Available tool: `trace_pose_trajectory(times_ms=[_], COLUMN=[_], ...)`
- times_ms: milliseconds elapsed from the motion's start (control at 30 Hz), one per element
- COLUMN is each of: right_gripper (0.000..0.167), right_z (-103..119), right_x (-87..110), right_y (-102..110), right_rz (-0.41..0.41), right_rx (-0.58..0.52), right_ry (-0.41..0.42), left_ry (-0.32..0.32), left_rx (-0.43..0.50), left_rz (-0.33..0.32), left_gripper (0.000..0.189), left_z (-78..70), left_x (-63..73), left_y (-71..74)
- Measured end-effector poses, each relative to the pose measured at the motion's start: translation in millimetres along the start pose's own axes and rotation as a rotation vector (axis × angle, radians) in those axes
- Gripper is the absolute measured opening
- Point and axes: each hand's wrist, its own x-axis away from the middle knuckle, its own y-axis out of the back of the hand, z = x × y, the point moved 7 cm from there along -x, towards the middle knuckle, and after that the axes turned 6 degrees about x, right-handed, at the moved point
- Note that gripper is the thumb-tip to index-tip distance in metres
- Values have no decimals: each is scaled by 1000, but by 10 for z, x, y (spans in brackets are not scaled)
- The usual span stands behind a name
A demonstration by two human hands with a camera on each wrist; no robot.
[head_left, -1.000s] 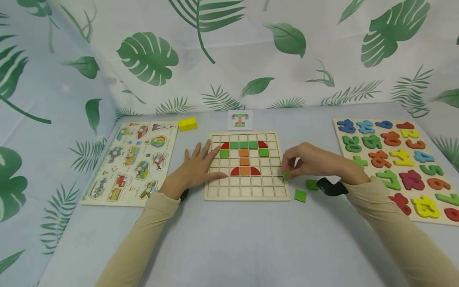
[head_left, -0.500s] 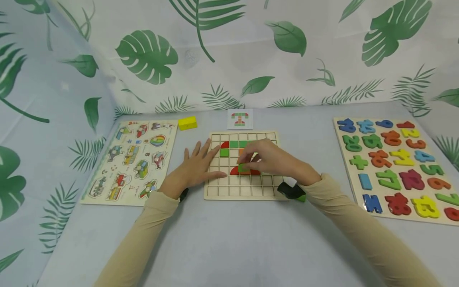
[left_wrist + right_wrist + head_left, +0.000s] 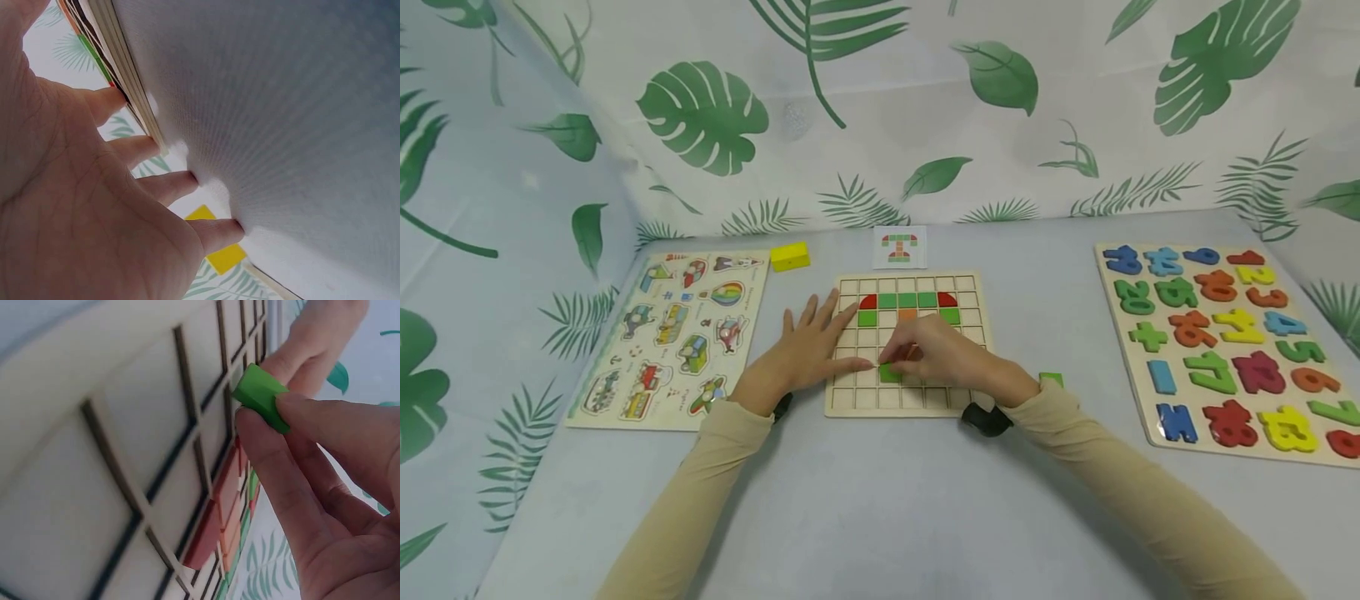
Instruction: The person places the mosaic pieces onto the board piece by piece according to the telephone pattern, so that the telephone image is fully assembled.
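My right hand (image 3: 940,354) pinches a green square tile (image 3: 890,373) between thumb and fingertips, over the grid board (image 3: 917,412). In the right wrist view the tile (image 3: 259,397) is tilted, close to the board's cells. My left hand (image 3: 801,354) lies with fingers spread along the board's left edge; in the left wrist view some fingertips touch the board's side and others the tablecloth. On the board, a red quarter-round tile (image 3: 947,299) ends a green top row, with an orange tile (image 3: 907,314) below it. My right hand hides the lower pieces in the head view.
A printed pattern card (image 3: 899,247) lies behind the board. One loose green tile (image 3: 1051,379) shows beside my right forearm. A picture puzzle (image 3: 673,333) and a yellow block (image 3: 790,257) are at left, a number puzzle (image 3: 1232,350) at right.
My right hand has carried the green tile from the board's right edge leftward across it, then slightly toward me, to the row below the red pieces. My left hand has stayed in place.
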Motion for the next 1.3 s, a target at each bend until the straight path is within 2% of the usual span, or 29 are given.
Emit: trace_pose_trajectory(times_ms=[533, 767, 1067, 1300], right_gripper=[11, 13, 10, 10], right_z=[5, 59, 108, 105], right_x=[-11, -26, -10, 2], right_y=[-77, -98, -125, -126], right_rz=[41, 58, 27, 35], right_rx=[69, 132, 237, 241], right_ry=[-18, 12, 50, 39], left_ry=[2, 4, -1, 1], left_rx=[-17, -10, -2, -4], left_rz=[5, 6, 2, 0], left_gripper=[96, 96, 95, 95], left_z=[15, 11, 1, 1], left_x=[-10, -5, 5, -1], left_y=[-13, -8, -3, -7])
